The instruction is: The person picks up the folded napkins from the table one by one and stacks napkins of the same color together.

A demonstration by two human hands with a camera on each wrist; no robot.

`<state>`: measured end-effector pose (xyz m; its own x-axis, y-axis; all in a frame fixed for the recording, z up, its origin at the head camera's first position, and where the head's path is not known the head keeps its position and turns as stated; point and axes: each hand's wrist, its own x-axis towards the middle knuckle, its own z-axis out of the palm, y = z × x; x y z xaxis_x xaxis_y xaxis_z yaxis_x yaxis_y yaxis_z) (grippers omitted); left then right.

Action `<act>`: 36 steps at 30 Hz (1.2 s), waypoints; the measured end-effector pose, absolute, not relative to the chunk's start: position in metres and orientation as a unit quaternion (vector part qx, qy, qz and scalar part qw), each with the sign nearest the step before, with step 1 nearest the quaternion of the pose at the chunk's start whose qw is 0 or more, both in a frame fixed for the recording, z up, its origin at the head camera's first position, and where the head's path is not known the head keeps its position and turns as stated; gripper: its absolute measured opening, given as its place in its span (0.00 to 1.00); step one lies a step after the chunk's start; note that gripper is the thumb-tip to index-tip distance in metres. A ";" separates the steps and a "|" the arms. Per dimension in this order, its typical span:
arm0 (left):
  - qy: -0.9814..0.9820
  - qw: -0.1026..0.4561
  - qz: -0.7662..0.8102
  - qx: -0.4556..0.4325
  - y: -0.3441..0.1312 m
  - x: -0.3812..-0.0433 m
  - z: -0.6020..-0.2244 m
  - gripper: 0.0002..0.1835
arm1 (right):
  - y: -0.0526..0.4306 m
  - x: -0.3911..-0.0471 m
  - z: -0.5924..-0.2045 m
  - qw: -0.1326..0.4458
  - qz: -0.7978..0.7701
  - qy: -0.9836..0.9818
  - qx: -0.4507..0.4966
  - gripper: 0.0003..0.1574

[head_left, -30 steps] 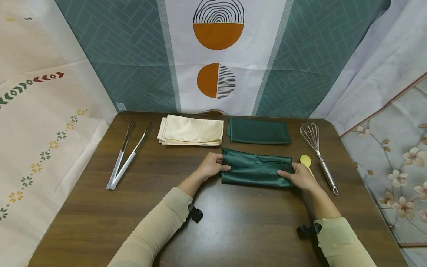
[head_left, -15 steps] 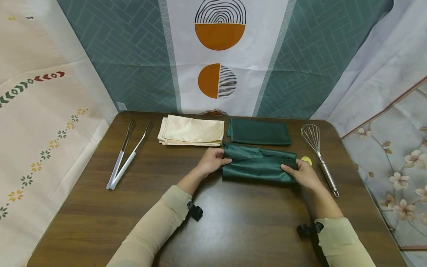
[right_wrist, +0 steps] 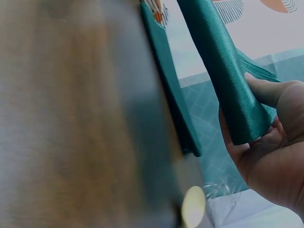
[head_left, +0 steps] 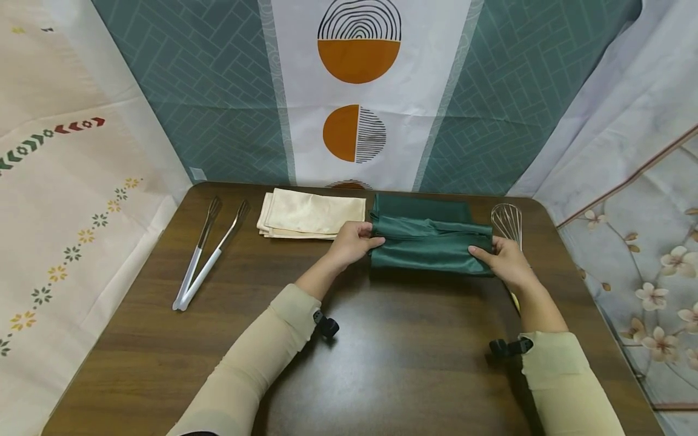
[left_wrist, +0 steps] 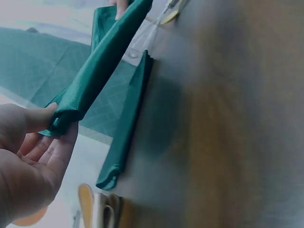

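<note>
A folded dark green satin cloth (head_left: 431, 248) is held up off the table between both hands. My left hand (head_left: 351, 242) pinches its left end, thumb on top and fingers beneath, as the left wrist view shows. At the opposite end my right hand (head_left: 507, 261) grips the cloth the same way, and in the right wrist view the thumb presses its near face. Behind and partly under it lies a second folded green cloth (head_left: 422, 207), flat on the table; the held cloth hides its front part in the head view. In both wrist views a gap shows between the two cloths.
A folded cream cloth (head_left: 316, 212) lies left of the green ones. Open tongs (head_left: 204, 260) rest at the far left. On the right, a whisk (head_left: 508, 223) is partly covered by the right hand, and a yellow spoon (right_wrist: 194, 206) lies beside it. A patterned curtain hangs behind the table (head_left: 403, 363).
Both hands have lifted the held green cloth and carried it away from me and slightly right. It now overlaps the flat green cloth in the head view.
</note>
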<state>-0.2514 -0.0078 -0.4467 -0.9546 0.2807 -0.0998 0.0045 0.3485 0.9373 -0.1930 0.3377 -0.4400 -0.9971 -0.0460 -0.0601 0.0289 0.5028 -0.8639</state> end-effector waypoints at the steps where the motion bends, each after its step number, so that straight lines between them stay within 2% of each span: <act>1: 0.812 0.124 0.564 0.087 -0.007 -0.254 -0.444 0.29 | 0.339 -0.195 -0.438 0.038 -0.499 0.866 -0.005 0.23; 9: 0.811 0.121 0.567 0.081 -0.003 -0.273 -0.432 0.30 | 0.342 -0.213 -0.430 0.040 -0.512 0.858 0.011 0.20; 17: 0.807 0.129 0.572 0.067 0.000 -0.286 -0.435 0.29 | 0.340 -0.224 -0.435 0.021 -0.510 0.859 0.038 0.35; 23: 0.809 0.136 0.570 0.054 0.004 -0.292 -0.438 0.28 | 0.340 -0.234 -0.440 0.021 -0.522 0.852 0.034 0.21; 29: 0.815 0.142 0.561 0.040 0.010 -0.302 -0.441 0.27 | 0.343 -0.247 -0.446 0.039 -0.513 0.856 0.047 0.26; 36: 0.828 0.151 0.540 0.020 0.014 -0.313 -0.440 0.27 | 0.344 -0.260 -0.453 0.047 -0.525 0.848 0.060 0.28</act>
